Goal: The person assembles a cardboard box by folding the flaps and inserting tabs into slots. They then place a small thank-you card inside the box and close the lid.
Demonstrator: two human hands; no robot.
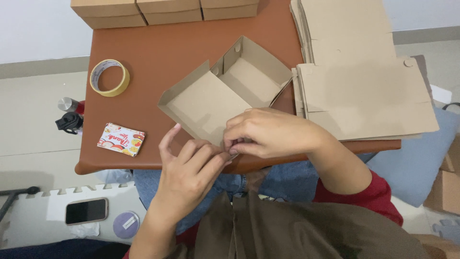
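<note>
at the table's near edge, both left hand [189, 168] and right hand [268, 132] pinch the cardboard box [225, 96] flap, fingers closed.

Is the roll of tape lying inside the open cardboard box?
No, the roll of tape lies on the brown table, apart from the open cardboard box, to its left.

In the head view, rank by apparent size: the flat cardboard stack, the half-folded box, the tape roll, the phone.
1. Flat cardboard stack
2. Half-folded box
3. Tape roll and phone: look alike; the phone lies lower, on the floor, so unsure.
</note>
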